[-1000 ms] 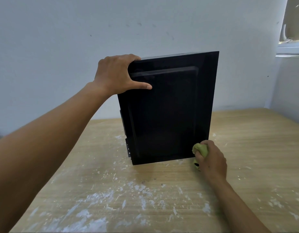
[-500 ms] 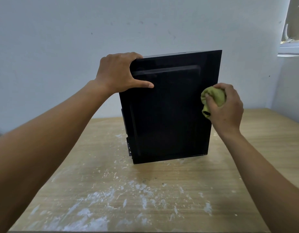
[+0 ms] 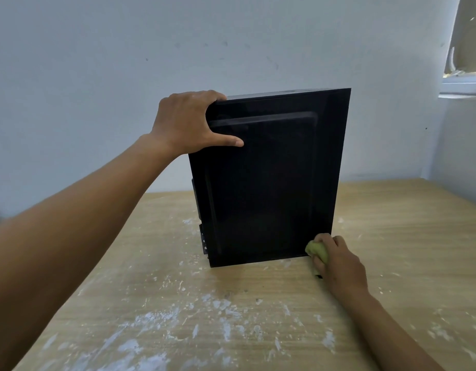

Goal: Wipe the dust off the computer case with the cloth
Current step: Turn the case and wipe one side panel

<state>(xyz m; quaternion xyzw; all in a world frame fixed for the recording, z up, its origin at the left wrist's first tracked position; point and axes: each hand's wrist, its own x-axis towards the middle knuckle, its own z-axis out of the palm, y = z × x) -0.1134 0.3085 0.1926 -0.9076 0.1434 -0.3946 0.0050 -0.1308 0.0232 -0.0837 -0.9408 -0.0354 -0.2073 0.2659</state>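
Both hands busy: our left hand (image 3: 190,121) clamps computer case (image 3: 269,178) at 11 o'clock, right hand (image 3: 338,263) fingers bunched round cloth (image 3: 317,250) at 5 o'clock corner.

soft, dim daylight, seemingly from the window (image 3: 464,84) at upper right; faint sheen on the computer case (image 3: 271,183), wide-angle bending at edges, slight softness.

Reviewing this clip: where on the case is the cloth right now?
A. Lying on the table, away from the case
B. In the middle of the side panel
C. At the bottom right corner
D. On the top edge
C: the right hand presses the green cloth against the bottom right corner of the case, just above the table.
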